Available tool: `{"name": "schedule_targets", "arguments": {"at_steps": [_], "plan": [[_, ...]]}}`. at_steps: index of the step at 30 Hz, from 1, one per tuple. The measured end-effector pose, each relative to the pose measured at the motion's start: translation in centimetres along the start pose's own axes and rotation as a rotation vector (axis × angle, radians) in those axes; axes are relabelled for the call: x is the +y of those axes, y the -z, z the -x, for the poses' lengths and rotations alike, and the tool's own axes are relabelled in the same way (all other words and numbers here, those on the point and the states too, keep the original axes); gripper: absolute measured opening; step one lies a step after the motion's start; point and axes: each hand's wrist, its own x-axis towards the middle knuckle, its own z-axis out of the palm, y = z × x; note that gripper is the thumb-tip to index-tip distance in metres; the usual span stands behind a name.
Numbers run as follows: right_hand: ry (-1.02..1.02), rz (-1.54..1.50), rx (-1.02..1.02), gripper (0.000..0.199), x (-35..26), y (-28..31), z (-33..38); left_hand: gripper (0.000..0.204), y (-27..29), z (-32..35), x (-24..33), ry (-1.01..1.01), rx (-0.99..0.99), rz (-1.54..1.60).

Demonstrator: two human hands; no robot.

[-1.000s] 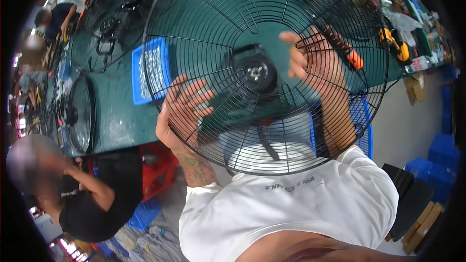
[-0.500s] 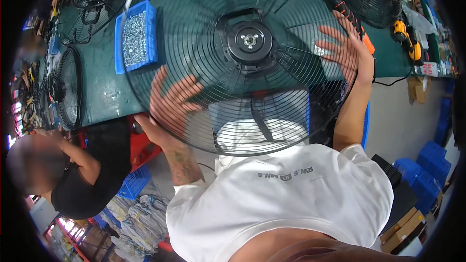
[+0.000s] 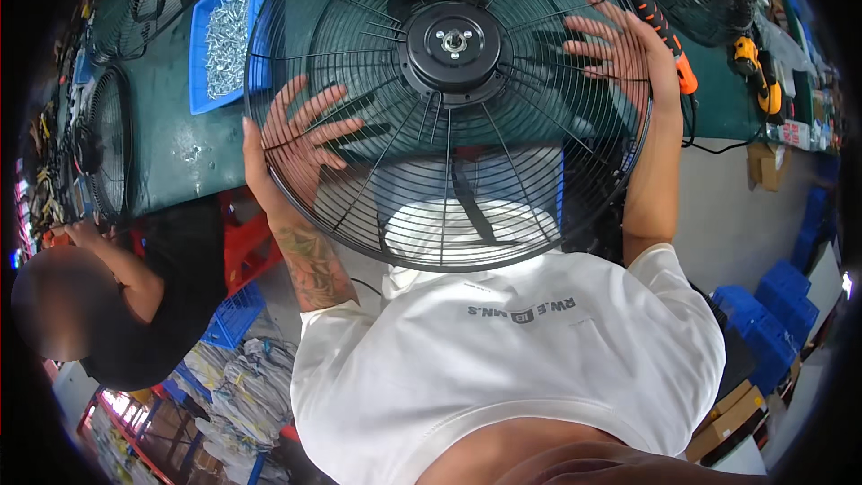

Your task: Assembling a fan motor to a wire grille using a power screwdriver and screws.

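Observation:
A large round black wire fan guard [image 3: 359, 202] with a black motor [image 3: 453, 47] at its centre is held over the near edge of the bench. My left hand [image 3: 301, 139] grips its left rim, the thumb outside and the spread fingers seen through the wires. On the opposite rim is my right hand [image 3: 642, 63], its fingers likewise behind the wires and the palm against the edge. A silver shaft and small bright screws show on the motor's face.
On the green bench [image 3: 180, 148], a blue bin [image 3: 199, 67] of silver screws stands left of the guard. An orange-and-black power tool [image 3: 684, 74] and a yellow one [image 3: 766, 90] lie to the right. Another fan guard [image 3: 109, 139] stands near a person in black [image 3: 171, 305] at left.
The guard, with its motor, has shifted up slightly and its wires look sharper. Both my hands have moved up with it, the left one also outward. The screw bin appears farther left.

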Motion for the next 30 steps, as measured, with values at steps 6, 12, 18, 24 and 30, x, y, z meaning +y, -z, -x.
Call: {"name": "schedule_targets", "arguments": {"at_steps": [6,12,18,24,30], "plan": [[0.040,-0.104,0.090,0.060,1.6,-0.8,2.5,0.096,1.8,-0.7,0.2,0.040,-0.055,-0.026],[0.018,-0.049,0.130,0.066,1.8,-1.6,3.6,0.095,1.9,-2.0,1.0,0.068,0.044,-0.186],[-0.001,0.007,0.130,0.070,2.1,-1.6,3.8,0.091,1.8,-2.5,0.9,0.022,0.022,-0.114],[0.071,-0.058,0.267,0.081,2.3,0.0,4.1,0.088,1.8,-0.8,2.6,0.000,0.185,-0.346],[-0.101,-0.844,-0.115,0.069,4.5,8.5,7.0,0.042,5.2,0.0,9.1,-0.288,0.486,-0.879]]}}
